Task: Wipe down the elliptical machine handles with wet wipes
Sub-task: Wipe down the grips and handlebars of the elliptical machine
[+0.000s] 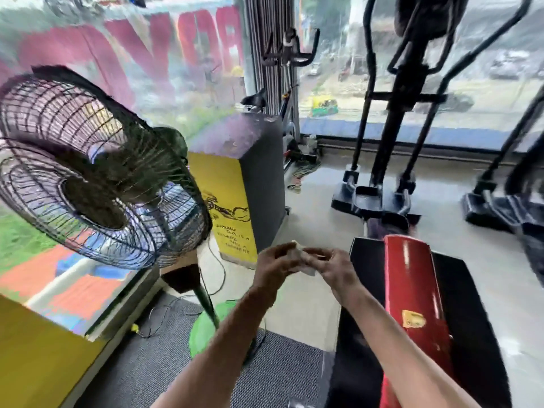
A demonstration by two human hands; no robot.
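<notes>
A small pale wipe point(300, 259) is pinched between the left hand point(275, 265) and the right hand point(335, 270), both grasping it. An elliptical machine point(394, 136) is seen far right, a fan point(97, 172) near left.

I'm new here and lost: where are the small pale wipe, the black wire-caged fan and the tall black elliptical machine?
small pale wipe point(301, 259): head view, its crumpled middle.
black wire-caged fan point(94, 201): head view, front hub.
tall black elliptical machine point(391, 134): head view, centre post.
</notes>
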